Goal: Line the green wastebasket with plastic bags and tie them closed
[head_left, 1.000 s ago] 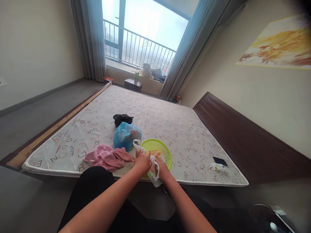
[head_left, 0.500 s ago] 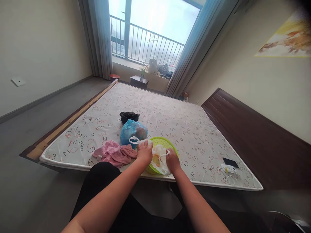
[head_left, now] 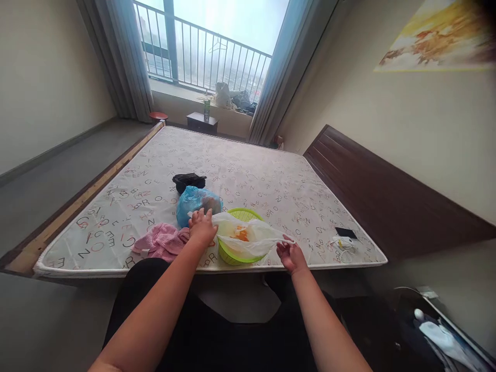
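- Far left of the group, a pink towel lies crumpled on the letter-printed mattress, just where it was a moment ago.
- Behind it, a black bag sits against a blue bag; neither has shifted on the mattress.
- Now the left hand! It has swung outward, in front of the blue bag, fingers partly spread and bent over one end of a white bag; its exact grip underneath is hidden, but the plastic pulls tight from it.
- Centre stage, the big change: half a second ago that white bag was bunched between two close hands, and now it stretches wide across the green basket. An orange patch shows mid-bag; print or contents, I cannot tell. I'd judge the spreading makes the inside easier to get at.
- On the right, the right hand has drawn away too, palm turned up, fingers loosely curled, the twisted handle caught at the fingertips.
- Further right, untouched, a dark flat device lies beside a white cable.
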Available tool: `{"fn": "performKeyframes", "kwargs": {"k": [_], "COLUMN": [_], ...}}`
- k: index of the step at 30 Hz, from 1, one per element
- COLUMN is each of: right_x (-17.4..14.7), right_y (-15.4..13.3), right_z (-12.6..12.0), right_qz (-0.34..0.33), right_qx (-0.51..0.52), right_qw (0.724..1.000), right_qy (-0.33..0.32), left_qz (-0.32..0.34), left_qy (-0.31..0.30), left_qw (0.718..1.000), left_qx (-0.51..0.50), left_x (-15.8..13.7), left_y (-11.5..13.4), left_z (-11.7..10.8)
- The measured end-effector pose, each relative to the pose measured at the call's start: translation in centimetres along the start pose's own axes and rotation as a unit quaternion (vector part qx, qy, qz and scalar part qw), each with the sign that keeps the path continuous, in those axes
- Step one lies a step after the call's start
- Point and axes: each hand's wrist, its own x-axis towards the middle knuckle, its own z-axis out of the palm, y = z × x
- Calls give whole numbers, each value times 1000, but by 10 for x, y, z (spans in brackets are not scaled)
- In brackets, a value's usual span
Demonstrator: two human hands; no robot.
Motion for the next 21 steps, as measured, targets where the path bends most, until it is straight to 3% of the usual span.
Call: {"fn": "performKeyframes", "kwargs": {"k": [4, 9, 12, 14, 17, 19, 21], "right_x": [-5, -8, -11, -11, -10, -8, -7], "right_y": [-3, -10, -11, -10, -9, -9, -11], "right_z": [-15, -31, -35, -34, -32, -30, -29], "right_qz": [24, 48, 64, 46, 5, -13, -22], "right_qx": [67, 97, 106, 117, 135, 151, 167], "right_qw": [997, 992, 986, 984, 985, 985, 984], "right_qy": [-13, -68, -110, -126, -107, -77, -59], "left_qz": [0, -18, -34, -62, -119, -160, -207], "left_qy": [-31, -173, -149, -133, -158, -172, -164], "left_qw": [1000, 978, 953, 896, 733, 638, 578], "left_qx": [-1, -113, -260, -418, -651, -734, -772], "left_x": [7, 18, 22, 22, 20, 20, 22], "left_y": [-17, -46, -52, -49, -41, -37, -36], "left_z": [1, -12, -19, -21, -19, -17, -15]}}
